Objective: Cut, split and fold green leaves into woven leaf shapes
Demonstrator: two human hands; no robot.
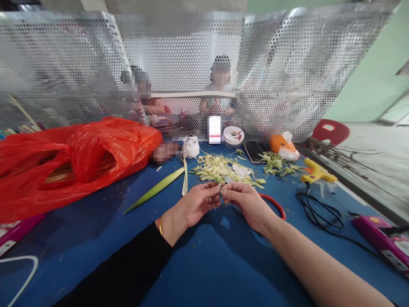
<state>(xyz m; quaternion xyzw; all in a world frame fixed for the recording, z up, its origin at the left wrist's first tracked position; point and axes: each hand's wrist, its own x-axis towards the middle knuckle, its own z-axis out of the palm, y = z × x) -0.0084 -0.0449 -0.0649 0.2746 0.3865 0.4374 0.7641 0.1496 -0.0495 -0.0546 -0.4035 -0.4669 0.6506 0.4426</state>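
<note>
My left hand (198, 204), with a gold bangle at the wrist, pinches a small green plant piece (219, 181) between thumb and fingers. My right hand (244, 200) meets it fingertip to fingertip and pinches at the same piece from the right. Just beyond the hands lies a pile of pale green and yellow strips (209, 167). A red curved handle (275, 204) shows beside my right hand. Left of the pile, a long green leaf (158, 188) rests on the blue table (191, 273), near a ball of white string (191, 147).
A red plastic bag (79, 149) covers the left side. Right are a yellow glue gun (317, 171) with a black cord, a dark phone (253, 151), a tissue pack (283, 146) and a purple power strip (381, 238). People sit behind a perforated screen (185, 51).
</note>
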